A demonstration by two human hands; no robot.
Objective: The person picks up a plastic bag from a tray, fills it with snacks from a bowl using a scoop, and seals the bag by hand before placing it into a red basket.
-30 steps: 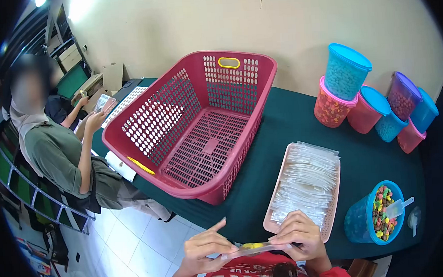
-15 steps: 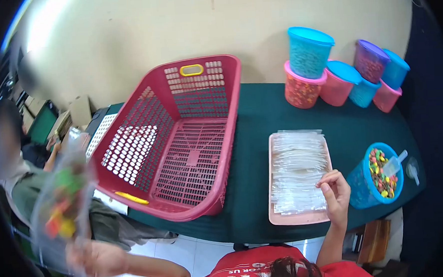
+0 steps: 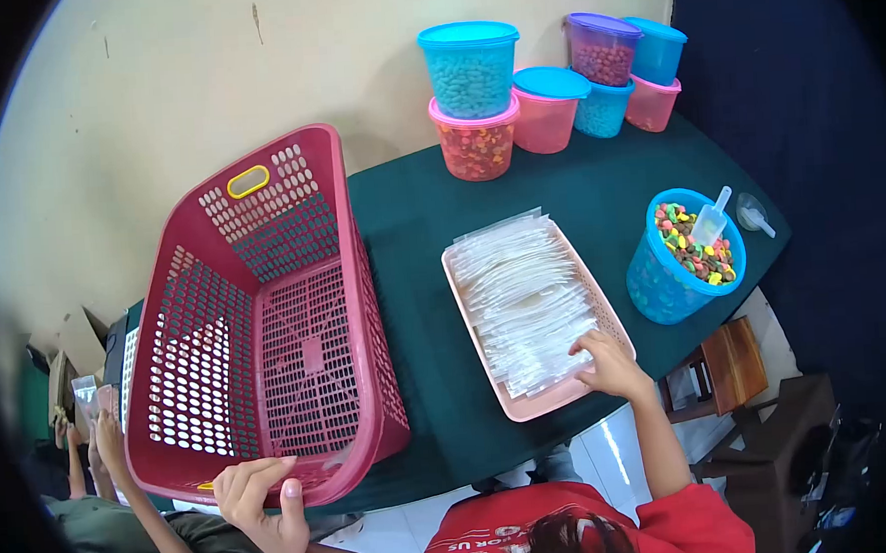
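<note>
My left hand [image 3: 265,511] is at the near rim of the red plastic laundry basket [image 3: 368,421], its fingers bent and its thumb apart, with nothing visible in it. The basket has slotted walls and a bare floor. My right hand [image 3: 613,366] reaches over the near right part of the pink tray [image 3: 530,409]. Its thumb and forefinger are apart beside a row of clear plastic bags [image 3: 525,302] packed in the tray. To the right stands a blue tub [image 3: 664,290] of multicoloured candy-like pieces [image 3: 676,226], with a clear scoop [image 3: 711,222] stuck in it.
Lidded tubs in blue, pink and purple [image 3: 607,53] stand stacked by the wall. A clear lid-like piece [image 3: 753,215] lies by the table's right edge. At the left, another person's hands [image 3: 106,444] hold a small clear bag [image 3: 87,397].
The bag of coloured pieces has left my left hand, which has moved right to the basket rim. My right hand stays at the tray's bags. The view has turned right.
</note>
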